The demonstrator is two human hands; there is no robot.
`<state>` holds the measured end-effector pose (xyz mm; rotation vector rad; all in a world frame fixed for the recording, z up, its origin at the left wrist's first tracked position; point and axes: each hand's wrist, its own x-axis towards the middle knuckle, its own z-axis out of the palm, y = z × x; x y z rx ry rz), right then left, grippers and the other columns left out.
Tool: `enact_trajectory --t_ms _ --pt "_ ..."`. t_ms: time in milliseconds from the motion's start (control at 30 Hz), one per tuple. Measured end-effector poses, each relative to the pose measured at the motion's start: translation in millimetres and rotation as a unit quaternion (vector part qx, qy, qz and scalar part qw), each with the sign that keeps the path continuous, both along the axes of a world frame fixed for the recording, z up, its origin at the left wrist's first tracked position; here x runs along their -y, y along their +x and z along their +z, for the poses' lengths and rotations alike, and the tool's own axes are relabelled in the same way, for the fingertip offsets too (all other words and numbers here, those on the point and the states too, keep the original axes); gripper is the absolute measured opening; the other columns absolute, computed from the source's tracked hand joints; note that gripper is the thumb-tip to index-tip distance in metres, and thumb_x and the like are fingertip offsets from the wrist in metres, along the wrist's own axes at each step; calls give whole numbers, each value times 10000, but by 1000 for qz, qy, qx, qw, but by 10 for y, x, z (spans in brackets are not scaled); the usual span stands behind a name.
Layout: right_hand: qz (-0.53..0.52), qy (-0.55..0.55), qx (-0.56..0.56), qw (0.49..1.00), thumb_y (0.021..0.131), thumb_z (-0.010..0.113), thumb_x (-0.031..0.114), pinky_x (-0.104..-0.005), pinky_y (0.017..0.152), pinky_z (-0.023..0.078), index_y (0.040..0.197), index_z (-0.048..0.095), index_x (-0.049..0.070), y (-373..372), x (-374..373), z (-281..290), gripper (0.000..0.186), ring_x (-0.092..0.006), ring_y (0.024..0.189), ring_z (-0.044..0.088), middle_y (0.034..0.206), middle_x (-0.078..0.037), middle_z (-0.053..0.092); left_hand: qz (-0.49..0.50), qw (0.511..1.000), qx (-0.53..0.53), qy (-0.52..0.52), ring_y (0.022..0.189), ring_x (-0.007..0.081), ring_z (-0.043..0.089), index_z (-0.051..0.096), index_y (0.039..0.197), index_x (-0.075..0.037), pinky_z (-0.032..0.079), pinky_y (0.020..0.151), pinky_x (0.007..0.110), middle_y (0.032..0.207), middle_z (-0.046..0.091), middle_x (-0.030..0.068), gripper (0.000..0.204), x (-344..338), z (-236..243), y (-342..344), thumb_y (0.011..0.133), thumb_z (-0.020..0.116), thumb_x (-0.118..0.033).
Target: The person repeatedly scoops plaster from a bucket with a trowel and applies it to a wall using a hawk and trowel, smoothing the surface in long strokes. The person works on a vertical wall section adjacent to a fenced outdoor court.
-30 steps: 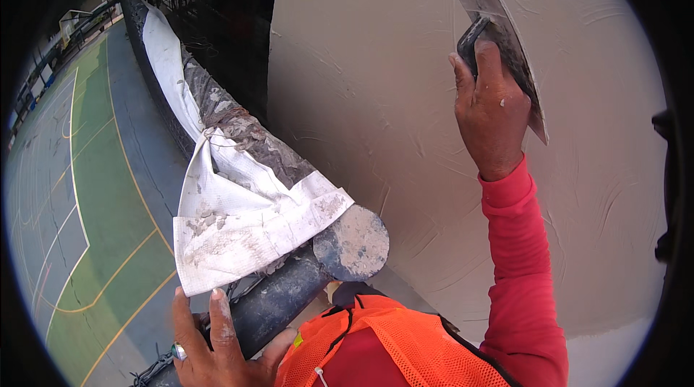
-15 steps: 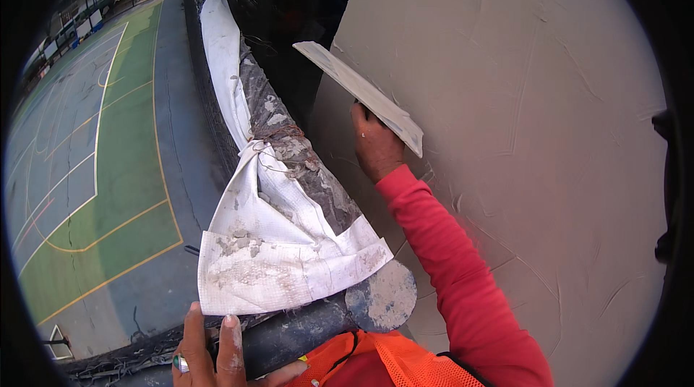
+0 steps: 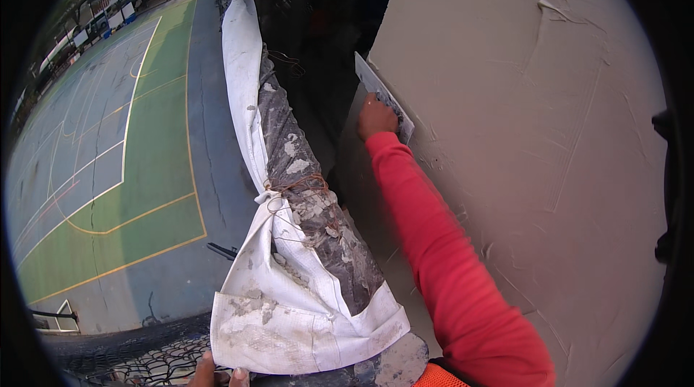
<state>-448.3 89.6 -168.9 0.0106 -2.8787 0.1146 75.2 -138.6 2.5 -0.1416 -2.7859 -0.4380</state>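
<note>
At the edge of a grey-brown plastered wall, my right hand is closed round the handle of a plastering trowel. The trowel's flat pale blade lies against or very close to the wall's left edge. The handle is mostly hidden by my fingers. Only fingertips of my left hand show at the lower rim. They are apart, just under the lower corner of a white woven sheet, and seem to hold nothing. The sheet is spotted with plaster and gathered at a wire tie.
A long plaster-crusted wrapped beam runs away from me, with rusty wire round it. Black netting hangs at lower left. Far below lies a green and blue sports court. A dark gap separates beam and wall.
My right hand has swung the trowel from tilted off the wall to nearly flat along its edge. The view has shifted, and less of my left hand shows.
</note>
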Motion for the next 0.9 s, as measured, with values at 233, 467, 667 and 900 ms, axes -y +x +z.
enact_trajectory --t_ms 233,467,667,900 --pt "-1 -12 -133 991 989 665 233 -569 830 573 1158 537 8 438 -149 946 309 -479 939 727 1012 -274 738 1 998 -47 32 985 440 720 653 1346 -50 624 772 455 1301 640 315 901 84 -93 28 702 896 -631" --pt "103 15 -47 993 1000 620 205 -609 764 564 1141 492 18 804 -35 471 267 -500 870 720 922 -285 730 -18 999 -34 37 927 425 723 662 1367 -59 606 761 439 1262 652 342 794 157 -59 -39 833 806 -631" --pt "53 109 59 991 979 544 113 -551 813 607 1170 550 8 523 -174 -211 218 -460 938 748 979 -260 751 8 998 -47 32 898 395 733 692 1342 -95 599 732 426 1267 660 330 700 106 -104 -32 897 743 -633" --pt "44 134 28 990 974 596 175 -552 838 602 1155 562 -1 212 -202 76 255 -455 964 745 1044 -257 746 7 999 -20 37 956 388 732 681 1367 -124 595 786 432 1267 664 316 691 133 -96 43 895 751 -623"
